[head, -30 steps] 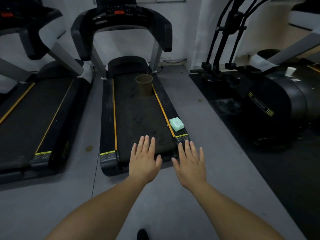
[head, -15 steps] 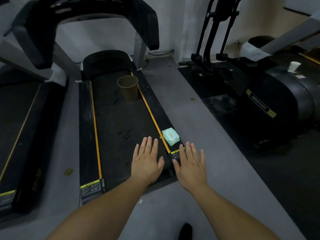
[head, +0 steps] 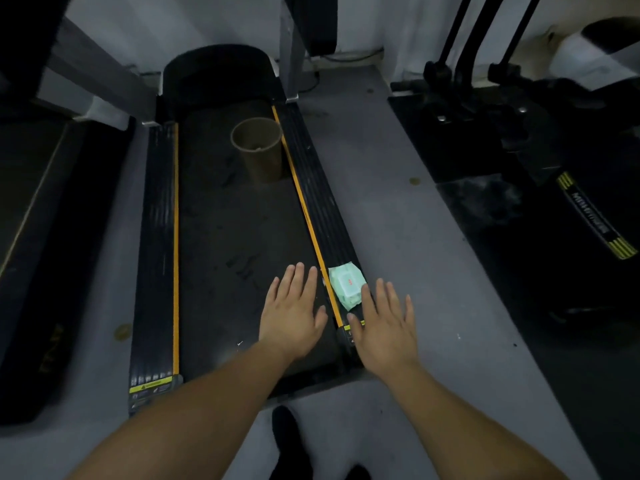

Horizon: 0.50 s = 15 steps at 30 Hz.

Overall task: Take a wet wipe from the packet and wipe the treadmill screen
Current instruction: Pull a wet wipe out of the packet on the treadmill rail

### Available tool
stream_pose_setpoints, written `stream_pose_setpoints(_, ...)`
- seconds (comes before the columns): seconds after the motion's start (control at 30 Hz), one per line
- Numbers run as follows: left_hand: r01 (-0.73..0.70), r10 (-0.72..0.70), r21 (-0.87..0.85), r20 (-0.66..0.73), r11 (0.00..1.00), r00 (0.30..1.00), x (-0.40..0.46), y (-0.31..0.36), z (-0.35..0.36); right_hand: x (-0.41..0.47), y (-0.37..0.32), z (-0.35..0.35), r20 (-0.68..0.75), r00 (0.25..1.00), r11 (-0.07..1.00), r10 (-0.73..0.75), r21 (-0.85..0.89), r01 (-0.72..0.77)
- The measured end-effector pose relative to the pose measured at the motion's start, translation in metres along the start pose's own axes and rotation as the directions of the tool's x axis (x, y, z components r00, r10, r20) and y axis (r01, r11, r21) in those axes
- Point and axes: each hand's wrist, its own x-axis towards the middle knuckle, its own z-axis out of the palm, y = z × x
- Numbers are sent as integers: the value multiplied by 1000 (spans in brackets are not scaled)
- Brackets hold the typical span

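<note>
A pale green wet wipe packet point(head: 346, 285) lies on the right side rail of the treadmill point(head: 239, 237), near its rear end. My right hand point(head: 384, 323) hovers flat with fingers spread, its fingertips at the packet's near edge. My left hand point(head: 294, 310) is spread over the belt just left of the packet. Both hands hold nothing. The treadmill screen is out of view above the frame.
A brown paper cup point(head: 258, 150) stands on the belt further ahead. A second treadmill point(head: 41, 237) lies to the left, and an elliptical machine point(head: 561, 188) on a dark mat to the right. Grey floor point(head: 415, 237) runs between. My shoes point(head: 287, 441) show at the bottom.
The view has tilted down and moved closer to the treadmill. Both hands have advanced toward the packet; my right fingertips now reach its near edge.
</note>
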Motion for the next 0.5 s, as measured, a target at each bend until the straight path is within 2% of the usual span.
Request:
stream_pose_setpoints(0.3, -105, 104, 3, 158, 994, 982, 137, -52, 110, 125, 38, 102, 55, 994, 996, 92, 13, -93)
stream_pose_setpoints(0.5, -38, 50, -48, 271, 998, 961, 205, -73, 235, 196, 74, 221, 135, 982, 988, 132, 60, -141)
